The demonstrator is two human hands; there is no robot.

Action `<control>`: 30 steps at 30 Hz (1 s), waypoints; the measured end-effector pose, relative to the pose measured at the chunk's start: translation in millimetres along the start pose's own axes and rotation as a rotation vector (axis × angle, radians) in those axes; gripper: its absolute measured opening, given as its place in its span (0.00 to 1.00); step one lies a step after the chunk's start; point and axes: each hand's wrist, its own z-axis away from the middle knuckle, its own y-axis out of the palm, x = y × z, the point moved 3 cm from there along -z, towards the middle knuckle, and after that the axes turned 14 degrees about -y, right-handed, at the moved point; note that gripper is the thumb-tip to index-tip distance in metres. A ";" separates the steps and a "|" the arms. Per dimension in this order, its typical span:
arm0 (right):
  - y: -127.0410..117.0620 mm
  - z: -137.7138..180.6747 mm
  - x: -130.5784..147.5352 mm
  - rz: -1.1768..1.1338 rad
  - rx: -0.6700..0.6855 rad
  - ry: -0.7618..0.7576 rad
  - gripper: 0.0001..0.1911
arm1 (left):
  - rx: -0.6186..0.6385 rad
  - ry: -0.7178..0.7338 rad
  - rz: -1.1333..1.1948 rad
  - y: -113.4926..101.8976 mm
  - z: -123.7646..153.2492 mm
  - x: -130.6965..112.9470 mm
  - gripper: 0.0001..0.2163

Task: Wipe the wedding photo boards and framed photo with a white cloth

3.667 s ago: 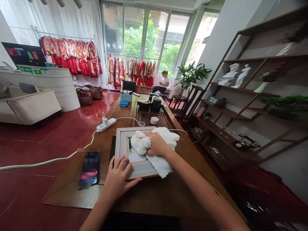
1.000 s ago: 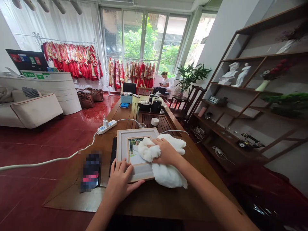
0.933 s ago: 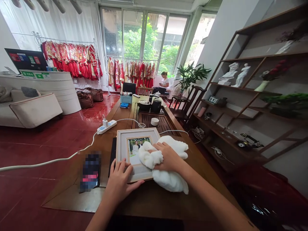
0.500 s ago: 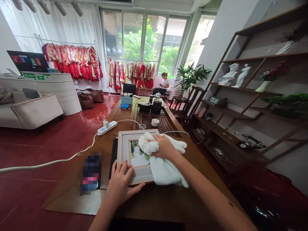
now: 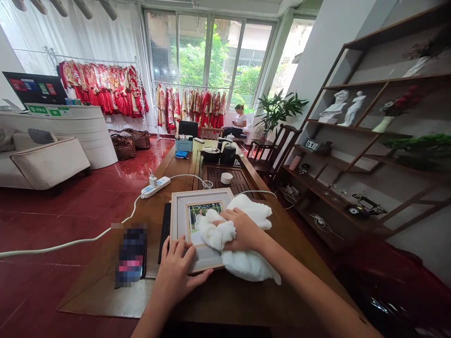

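Observation:
A light wooden picture frame [image 5: 181,212] with a photo lies flat on the dark wooden table [image 5: 225,295]. My left hand [image 5: 176,270] rests flat on the frame's near left corner, fingers spread. My right hand [image 5: 242,230] is closed round a bunched white cloth [image 5: 243,263] and presses it on the glass over the lower right of the photo. The rest of the cloth trails over the frame's right edge onto the table.
A phone [image 5: 131,256] lies left of the frame. A white power strip [image 5: 155,186] with its cable trails off the table's left side. Beyond are a small white cup [image 5: 226,177], kettles [image 5: 228,152] and a tea tray. Shelves stand right; a person sits by the window.
My right hand with the cloth has rubbed back and forth across the glass; in the last half second it slid from the frame's upper part toward me. My left hand stayed on the corner.

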 end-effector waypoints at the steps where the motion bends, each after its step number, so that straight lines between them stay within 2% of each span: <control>1: -0.8 3.5 5.0 -0.009 0.005 -0.013 0.21 | -0.001 0.000 -0.002 0.3 0.2 0.2 0.18; 7: 0.1 1.8 7.4 0.014 0.041 0.007 0.23 | 0.015 0.006 0.003 0.9 0.5 0.7 0.17; 15: 7.4 -37.2 -21.7 0.101 -0.020 0.115 0.27 | 0.032 0.011 0.018 0.3 -0.4 1.0 0.17; 19: 9.8 -46.9 -31.0 0.090 -0.008 0.164 0.26 | 0.038 0.011 0.003 0.9 0.0 1.4 0.17; 22: 9.3 -42.8 -19.9 0.050 -0.002 0.089 0.27 | 0.047 0.006 -0.003 0.7 -0.3 0.8 0.17; 26: 5.2 -28.7 9.7 -0.021 -0.009 -0.034 0.34 | 0.064 -0.012 -0.009 -0.9 -1.4 -0.8 0.18; 30: -1.9 -18.7 27.6 -0.111 -0.030 -0.030 0.40 | 0.065 -0.025 -0.005 -2.7 -1.9 -1.9 0.16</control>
